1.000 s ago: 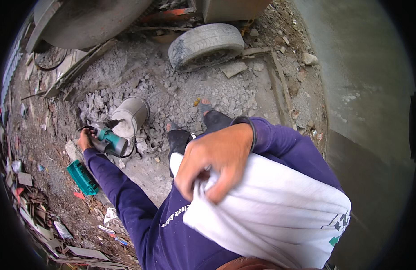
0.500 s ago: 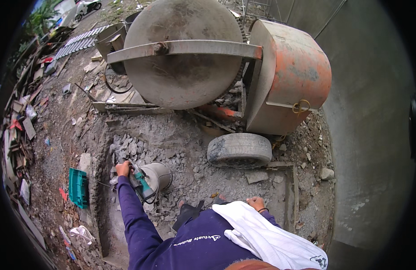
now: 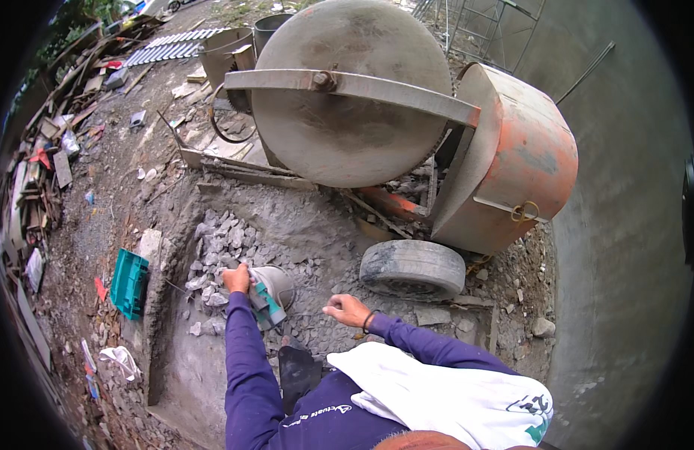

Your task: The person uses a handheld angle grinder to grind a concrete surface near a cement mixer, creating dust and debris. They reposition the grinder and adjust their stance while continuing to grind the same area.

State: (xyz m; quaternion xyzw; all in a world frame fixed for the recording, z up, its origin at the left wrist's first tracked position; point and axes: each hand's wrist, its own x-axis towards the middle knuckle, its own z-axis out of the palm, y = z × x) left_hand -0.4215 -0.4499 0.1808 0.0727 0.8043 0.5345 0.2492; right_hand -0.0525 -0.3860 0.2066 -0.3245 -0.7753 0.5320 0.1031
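Note:
My left hand grips a teal-and-grey power tool beside a pale, dust-covered bucket. Broken concrete rubble lies just beyond that hand. My right hand hangs over the dusty ground to the right of the bucket, its fingers curled together; what they hold, if anything, is too small to make out. A white cloth is draped over my right upper arm and chest. An open teal plastic case lies at the left.
A rusty cement mixer with an orange housing and a tire stands ahead. A concrete wall runs along the right. Wood scraps, corrugated sheets and scaffolding are around the edges.
My view has lifted to take in the mixer. My right hand has released the white cloth and moved forward and left toward the bucket. My left hand still holds the power tool.

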